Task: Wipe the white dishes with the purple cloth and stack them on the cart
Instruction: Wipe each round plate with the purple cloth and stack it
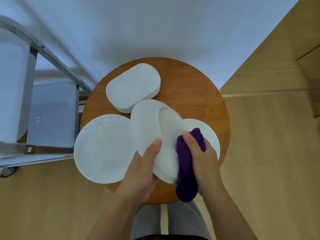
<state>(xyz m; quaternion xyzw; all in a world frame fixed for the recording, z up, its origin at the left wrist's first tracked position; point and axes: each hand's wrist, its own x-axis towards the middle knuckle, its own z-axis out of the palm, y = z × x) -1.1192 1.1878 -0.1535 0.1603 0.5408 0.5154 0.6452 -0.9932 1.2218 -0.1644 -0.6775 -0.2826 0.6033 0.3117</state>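
The person's left hand (138, 170) holds an oval white dish (155, 132) tilted above the round wooden bench (199, 94), thumb lying on its upper face and the other fingers hidden beneath it. The right hand (204, 163) grips the purple cloth (186, 170), fingers curled round the bunched fabric and pressing it on the dish's near edge. Left of the held dish, a stack of round white plates (103, 146) rests on the bench; behind the dish lies a stack of rounded rectangular dishes (133, 85). Another round plate (211, 135) shows under the right hand. The metal cart (52, 108) stands left of the bench.
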